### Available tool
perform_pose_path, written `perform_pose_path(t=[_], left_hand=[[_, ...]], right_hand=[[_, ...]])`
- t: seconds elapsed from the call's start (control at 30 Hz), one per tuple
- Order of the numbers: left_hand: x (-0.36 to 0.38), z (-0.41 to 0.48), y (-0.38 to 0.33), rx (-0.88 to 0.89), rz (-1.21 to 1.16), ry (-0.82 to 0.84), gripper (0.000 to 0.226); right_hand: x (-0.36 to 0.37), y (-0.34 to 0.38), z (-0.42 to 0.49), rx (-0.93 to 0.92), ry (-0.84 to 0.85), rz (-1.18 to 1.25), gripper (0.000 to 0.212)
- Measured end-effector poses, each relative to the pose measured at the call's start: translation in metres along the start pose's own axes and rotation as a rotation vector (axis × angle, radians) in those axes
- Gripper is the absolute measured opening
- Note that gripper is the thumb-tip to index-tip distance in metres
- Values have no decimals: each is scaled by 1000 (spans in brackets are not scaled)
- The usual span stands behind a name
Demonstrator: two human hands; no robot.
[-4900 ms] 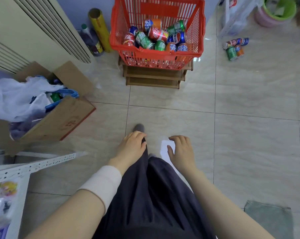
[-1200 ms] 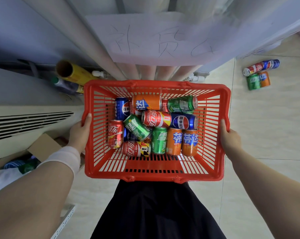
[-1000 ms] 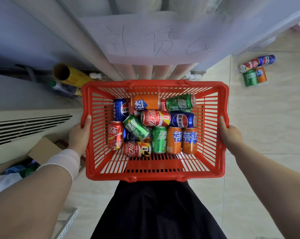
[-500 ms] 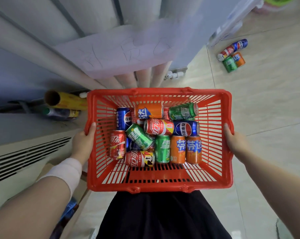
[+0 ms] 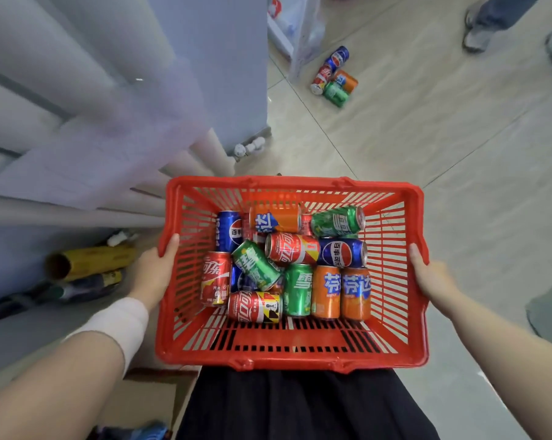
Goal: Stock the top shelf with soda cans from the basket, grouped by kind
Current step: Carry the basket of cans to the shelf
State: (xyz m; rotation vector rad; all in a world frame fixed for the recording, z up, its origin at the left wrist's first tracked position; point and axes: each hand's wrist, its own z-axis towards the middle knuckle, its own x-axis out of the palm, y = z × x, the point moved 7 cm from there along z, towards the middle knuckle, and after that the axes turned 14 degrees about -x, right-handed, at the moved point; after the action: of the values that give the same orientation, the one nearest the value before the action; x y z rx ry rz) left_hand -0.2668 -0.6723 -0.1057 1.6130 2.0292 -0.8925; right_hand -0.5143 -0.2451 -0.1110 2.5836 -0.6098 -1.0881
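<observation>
1. Black fabric (image 5: 300,404) fills the bottom edge, with a brown cardboard box (image 5: 148,398) just to its left.
2. Above that fabric a red plastic basket (image 5: 290,365) is held level, off the floor.
3. The left hand (image 5: 154,274) (a pale wrap (image 5: 116,325) circles its wrist) grips the basket's left rim, with the thumb lying over the top edge.
4. The right hand (image 5: 430,277) clasps the right rim the same way, thumb on top; the fingers beneath are hidden.
5. The soda cans (image 5: 292,249) lie heaped on their sides on the basket floor. Two orange cans (image 5: 326,292) sit side by side at the near right, touching a green can (image 5: 297,290). Red, blue and more green ones are jumbled behind and to the left.
6. Left of the basket, a yellow roll (image 5: 87,263) lies by the wall.
7. Farther off on the tiled floor (image 5: 427,138), four loose cans (image 5: 335,90) sit bunched together.
8. At the top right stand another person's shoes (image 5: 474,30).
</observation>
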Motion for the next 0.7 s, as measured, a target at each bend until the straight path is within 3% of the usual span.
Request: perform_pose_path(t=[0.27, 0.5, 0.7], left_hand=[[48, -51, -64, 103, 70, 3, 43], [95, -98, -106, 78, 42, -100, 51], [138, -123, -183, 134, 77, -92, 55]], right_hand=[[-51, -74, -3, 82, -17, 77, 64], [-127, -88, 49, 24, -1, 16, 69], [-200, -107, 82, 25, -74, 3, 75]])
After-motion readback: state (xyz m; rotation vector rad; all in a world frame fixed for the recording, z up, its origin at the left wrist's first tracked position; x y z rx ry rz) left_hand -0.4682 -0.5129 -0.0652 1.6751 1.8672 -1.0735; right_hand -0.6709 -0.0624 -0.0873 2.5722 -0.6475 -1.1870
